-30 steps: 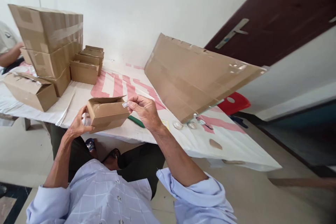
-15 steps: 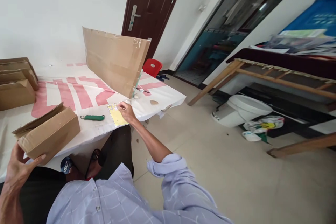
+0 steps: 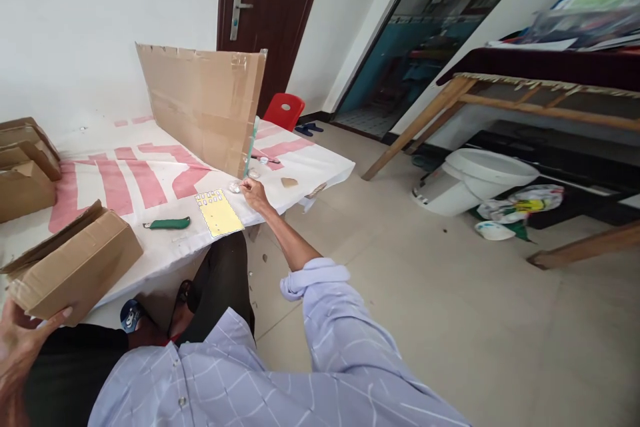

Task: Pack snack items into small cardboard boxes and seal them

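My left hand (image 3: pixel 30 337) grips the near end of a small brown cardboard box (image 3: pixel 95 263), tilted at the table's front edge with its top flaps partly raised. My right hand (image 3: pixel 255 196) is closed in a pinch over the table, fingertips beside a small clear round item (image 3: pixel 235 185); whatever they hold is too small to make out. Just left of that hand lies a yellow sheet (image 3: pixel 220 217) with several small pale pieces in rows along its far edge. A green utility knife (image 3: pixel 167 223) rests between the box and the sheet.
A large cardboard panel (image 3: pixel 205 107) stands upright on the cloth-covered table (image 3: pixel 320 163). Several folded boxes (image 3: pixel 25 173) sit at the left. A pen (image 3: pixel 266 159) and a cardboard scrap (image 3: pixel 289 182) lie at the right. Beyond are a red chair (image 3: pixel 284 111) and a white bucket (image 3: pixel 460 180).
My right hand has moved off the yellow sheet, away and to the right, to the clear round item. My left hand still holds the box. The camera view has shifted slightly.
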The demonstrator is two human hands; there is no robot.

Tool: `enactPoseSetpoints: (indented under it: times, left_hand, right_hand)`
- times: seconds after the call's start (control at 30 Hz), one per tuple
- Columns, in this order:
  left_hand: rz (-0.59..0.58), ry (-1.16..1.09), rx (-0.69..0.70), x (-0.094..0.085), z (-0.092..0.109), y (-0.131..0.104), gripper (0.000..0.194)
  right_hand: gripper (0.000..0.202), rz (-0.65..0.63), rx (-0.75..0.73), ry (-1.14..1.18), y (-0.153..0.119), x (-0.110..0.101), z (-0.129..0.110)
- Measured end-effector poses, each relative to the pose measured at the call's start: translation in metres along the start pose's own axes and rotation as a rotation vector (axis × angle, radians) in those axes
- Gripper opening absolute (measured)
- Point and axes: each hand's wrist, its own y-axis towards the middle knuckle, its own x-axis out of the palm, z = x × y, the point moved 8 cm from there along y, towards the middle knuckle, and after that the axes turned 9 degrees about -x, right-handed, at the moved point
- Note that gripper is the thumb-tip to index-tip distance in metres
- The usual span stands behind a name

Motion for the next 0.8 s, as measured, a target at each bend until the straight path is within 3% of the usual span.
enactPoseSetpoints:
  times: [0.13, 0.53, 0.8]
  left_hand:
    - [-0.012, -0.002, -0.009, 0.000, 0.001, 0.000, 0.082]
    - [-0.049, -0.030, -0.068, 0.002, 0.002, -0.001, 0.110]
    - [-0.061, 0.015, -0.048, 0.001, -0.003, 0.001, 0.103]
  right_hand:
    - [0.013, -0.066, -0.021, 0.007, 0.003, 0.014, -0.003]
    - [0.009, -0.356, -0.083, 0.013, 0.002, 0.044, -0.019]
    - [0.011, -0.532, -0.113, 0.026, -0.009, 0.077, -0.034]
